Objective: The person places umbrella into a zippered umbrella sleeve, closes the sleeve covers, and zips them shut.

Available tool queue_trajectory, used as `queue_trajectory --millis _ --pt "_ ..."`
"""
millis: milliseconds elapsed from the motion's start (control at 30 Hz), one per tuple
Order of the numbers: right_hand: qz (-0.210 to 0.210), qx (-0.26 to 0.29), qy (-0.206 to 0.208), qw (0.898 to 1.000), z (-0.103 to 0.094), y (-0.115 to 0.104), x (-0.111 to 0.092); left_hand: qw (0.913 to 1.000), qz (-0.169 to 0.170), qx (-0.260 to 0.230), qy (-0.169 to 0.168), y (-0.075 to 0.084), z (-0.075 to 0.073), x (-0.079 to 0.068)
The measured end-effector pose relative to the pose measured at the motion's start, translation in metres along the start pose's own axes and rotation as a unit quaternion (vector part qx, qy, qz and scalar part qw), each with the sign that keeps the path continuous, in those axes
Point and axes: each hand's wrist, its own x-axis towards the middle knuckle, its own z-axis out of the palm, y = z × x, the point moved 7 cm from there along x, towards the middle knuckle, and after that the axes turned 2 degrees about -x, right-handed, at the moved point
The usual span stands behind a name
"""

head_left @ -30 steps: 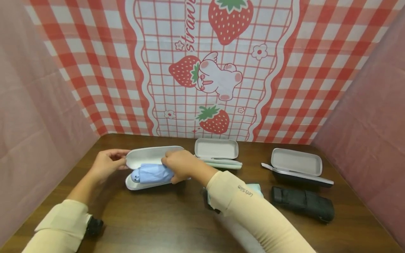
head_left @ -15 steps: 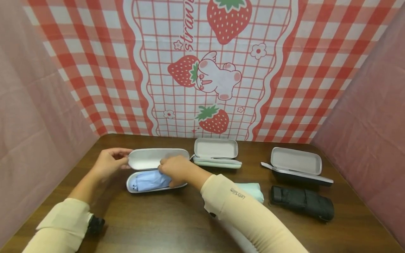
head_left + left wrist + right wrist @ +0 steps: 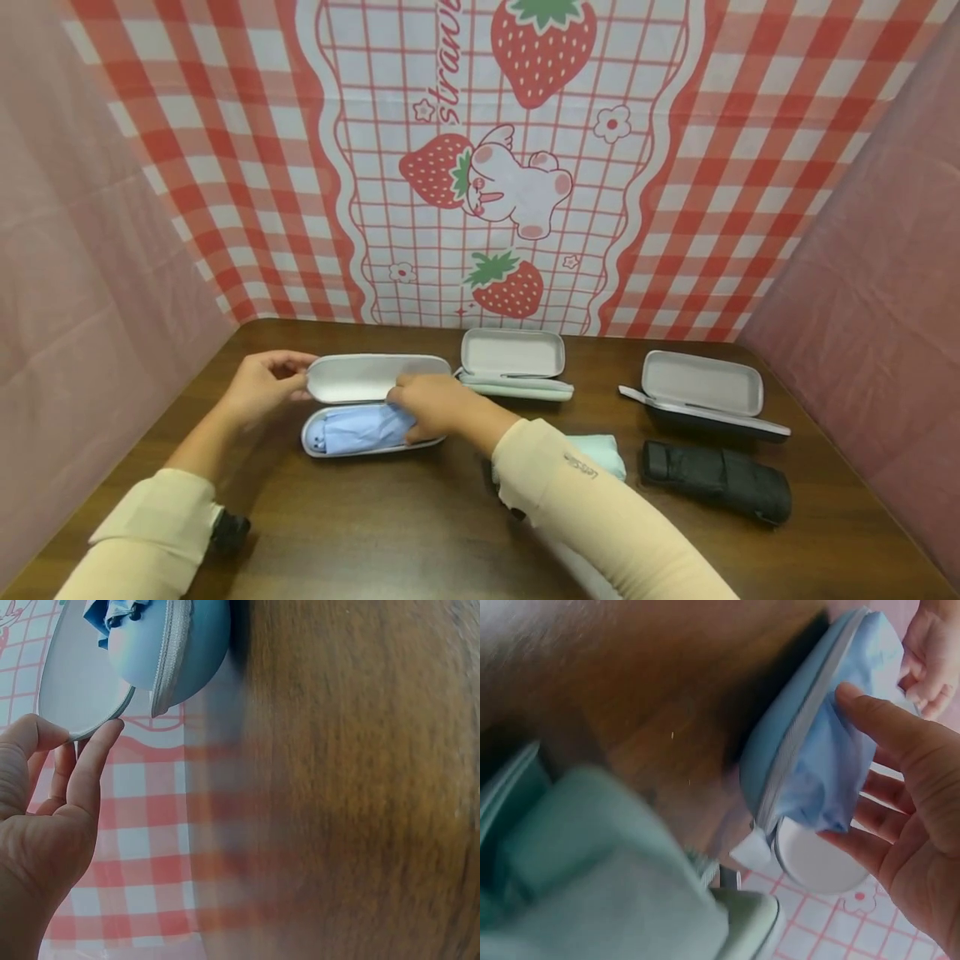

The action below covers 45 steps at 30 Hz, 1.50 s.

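Light-blue, long folded fabric bundle (image 3: 360, 429) lies in base of open pale-blue hard-shell case (image 3: 776, 750), long axis running left-right along case. Right hand (image 3: 435, 404) nearer: thumb and fingers pinch bundle's right end, so bundle extends leftward from grip. Left hand (image 3: 258, 387), at case's left end, pinches edge of pale-grey-lined lid (image 3: 345, 379), standing open. Bundle crinkled, soft-looking; case smooth, round-ended, zip-edged. Right of case: mint-green cloth roll (image 3: 602, 456); farther right, creased black fabric roll (image 3: 716, 482).

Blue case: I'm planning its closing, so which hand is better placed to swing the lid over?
Probably the left hand: it pinches the open lid, while the right hand grips the blue bundle in the case.
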Motion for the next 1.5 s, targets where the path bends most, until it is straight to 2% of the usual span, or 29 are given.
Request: queue_trajectory --millis 200,433,533,667,867,1167,1233,1333,1433,1500 --pt "0.029 0.044 0.009 0.999 -0.011 0.017 -0.017 1.0 0.001 0.005 0.003 -0.002 0.0 -0.002" --pt "0.028 0.095 0.09 0.991 -0.026 0.042 -0.039 1.0 0.003 0.004 0.0 0.0 0.0 -0.001" --pt "0.035 0.103 0.109 0.988 -0.03 0.053 -0.044 0.9999 -0.001 0.011 0.001 0.0 -0.001 -0.001" --pt "0.054 0.11 0.109 0.986 -0.028 0.066 -0.047 0.9997 -0.015 0.018 0.004 -0.002 -0.003 -0.002" --pt "0.087 0.172 0.103 0.976 -0.02 0.079 -0.045 0.9999 -0.013 0.008 -0.001 -0.004 -0.003 -0.003" --pt "0.109 0.23 0.091 0.963 -0.011 0.076 -0.029 0.9999 0.0 0.017 0.002 -0.004 -0.008 -0.006" --pt "0.121 0.249 0.088 0.957 -0.01 0.076 -0.027 1.0 0.004 0.003 -0.004 -0.004 -0.008 -0.007" --pt "0.139 0.278 0.09 0.946 -0.008 0.078 -0.026 0.9971 0.001 -0.07 -0.03 -0.004 -0.008 -0.009" --pt "0.157 0.317 0.089 0.931 -0.005 0.082 -0.027 0.9855 -0.017 -0.15 -0.077 -0.004 -0.005 -0.013" --pt "0.165 0.342 0.083 0.921 -0.003 0.082 -0.028 0.9779 -0.037 -0.178 -0.102 -0.005 -0.003 -0.015"
